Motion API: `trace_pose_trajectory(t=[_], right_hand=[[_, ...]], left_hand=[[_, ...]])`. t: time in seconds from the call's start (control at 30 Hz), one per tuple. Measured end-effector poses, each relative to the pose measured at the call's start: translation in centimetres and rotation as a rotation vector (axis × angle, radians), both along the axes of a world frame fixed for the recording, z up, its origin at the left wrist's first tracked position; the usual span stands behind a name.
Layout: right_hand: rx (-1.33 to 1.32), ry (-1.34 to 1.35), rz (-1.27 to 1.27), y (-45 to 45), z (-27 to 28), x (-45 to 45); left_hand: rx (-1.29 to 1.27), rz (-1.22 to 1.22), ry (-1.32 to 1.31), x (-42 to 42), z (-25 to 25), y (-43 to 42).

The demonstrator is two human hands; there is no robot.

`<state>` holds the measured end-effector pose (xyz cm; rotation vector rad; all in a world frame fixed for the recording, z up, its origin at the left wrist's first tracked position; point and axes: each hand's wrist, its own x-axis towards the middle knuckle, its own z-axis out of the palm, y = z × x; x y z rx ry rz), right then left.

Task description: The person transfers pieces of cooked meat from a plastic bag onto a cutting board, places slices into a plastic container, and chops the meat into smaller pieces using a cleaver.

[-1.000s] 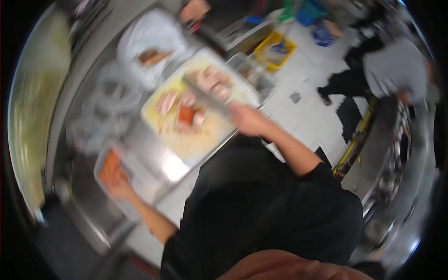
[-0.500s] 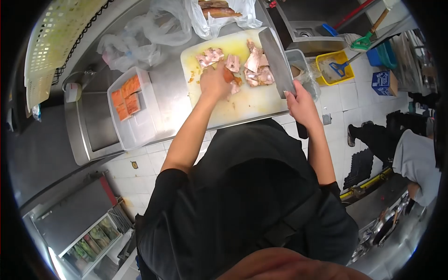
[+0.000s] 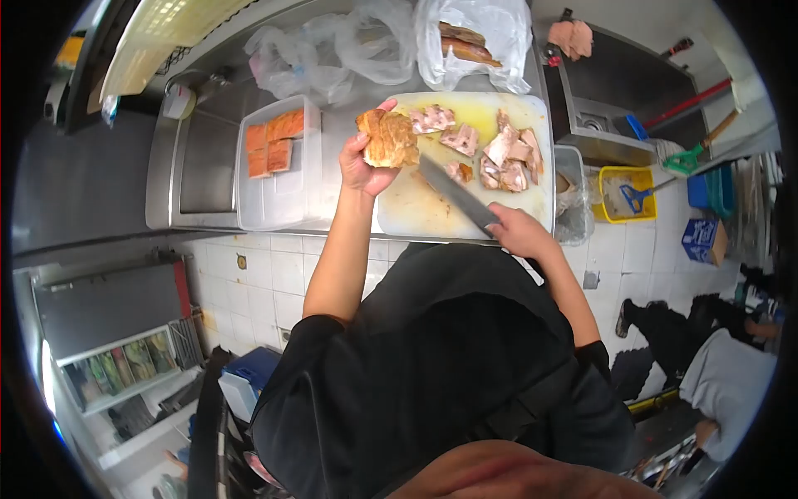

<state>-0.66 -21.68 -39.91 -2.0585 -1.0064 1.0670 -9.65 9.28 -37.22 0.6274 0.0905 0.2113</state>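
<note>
The left hand [image 3: 366,166] grips a golden-brown, rough-surfaced chunk of meat [image 3: 387,139] above the white rectangular cutting board's [image 3: 416,204] edge; the right hand [image 3: 522,232] clasps a broad steel knife [image 3: 459,198].

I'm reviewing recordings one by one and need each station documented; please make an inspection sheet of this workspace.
Surface: steel counter; cutting board on it, stained yellow, with scraps.
Job's things: cut meat pieces on the board; orange-brown pieces inside a clear container to its left.
Clutter: crumpled clear bags and an open white bag holding browned pieces behind the board.
Grips: left grip holds a browned piece; right grip holds a large knife.
Cables: nothing seen.
Surroundings: tiled floor, yellow bin at right, another person beyond.
</note>
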Motion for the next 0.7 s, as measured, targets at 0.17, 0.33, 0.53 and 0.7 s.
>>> trace_pose_trajectory(t=[0.17,0.33,0.53,0.7], right_hand=[[-0.086,-0.115,0.160,1.9,-2.2,0.6],[-0.139,-0.158,-0.089,1.6,-1.5,1.6],[-0.111,-0.121,-0.134,1.4,-1.0,1.5],[-0.068,-0.063,-0.170,0.6,-1.1,0.9]], left_hand=[[-0.064,-0.043,-0.136,-0.7,2.8,-1.7],[-0.431,-0.223,-0.329,-0.9,3.3,-2.9],[-0.180,-0.163,-0.190,-2.0,2.9,-1.5],[-0.062,0.053,-0.022,-2.4,1.3,0.1]])
